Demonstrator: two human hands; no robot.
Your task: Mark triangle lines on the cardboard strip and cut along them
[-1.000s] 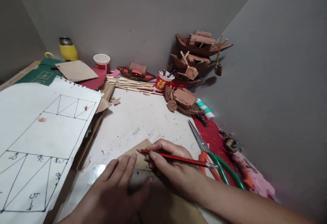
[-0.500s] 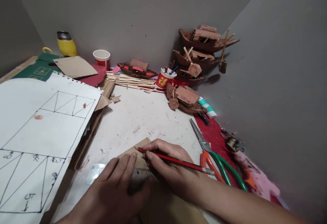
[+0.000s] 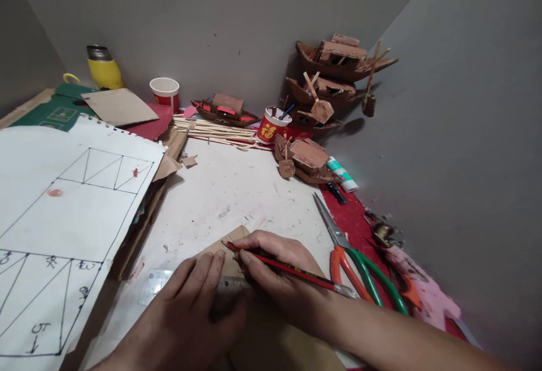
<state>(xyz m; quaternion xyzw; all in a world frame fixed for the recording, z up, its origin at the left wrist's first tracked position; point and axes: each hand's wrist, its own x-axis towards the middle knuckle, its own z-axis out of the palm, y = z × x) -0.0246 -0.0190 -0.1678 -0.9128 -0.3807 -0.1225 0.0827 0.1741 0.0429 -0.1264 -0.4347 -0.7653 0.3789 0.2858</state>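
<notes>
My right hand (image 3: pixel 282 280) is closed round a red and black pencil (image 3: pixel 296 271), whose tip touches a piece of brown cardboard (image 3: pixel 283 340) near its upper left edge. Lying across the cardboard is a clear ruler (image 3: pixel 154 285). My left hand (image 3: pixel 190 303) presses down on the ruler and cardboard, palm down, its fingers laid flat and pointing toward the pencil tip. Beside my right forearm are scissors (image 3: pixel 339 235) with orange and green handles.
Drawn paper (image 3: pixel 97 213) lies on cardboard at left. Behind are thin sticks (image 3: pixel 220 131), a red-white cup (image 3: pixel 165 93), a paint cup (image 3: pixel 273 125), a yellow bottle (image 3: pixel 104 71) and several model boats (image 3: pixel 309 153). A glue tube (image 3: pixel 342 174) sits near the right wall.
The view has shifted slightly, so the paper and bottle sit a little further left. Both hands keep nearly the same pose, with the pencil tip still at the cardboard.
</notes>
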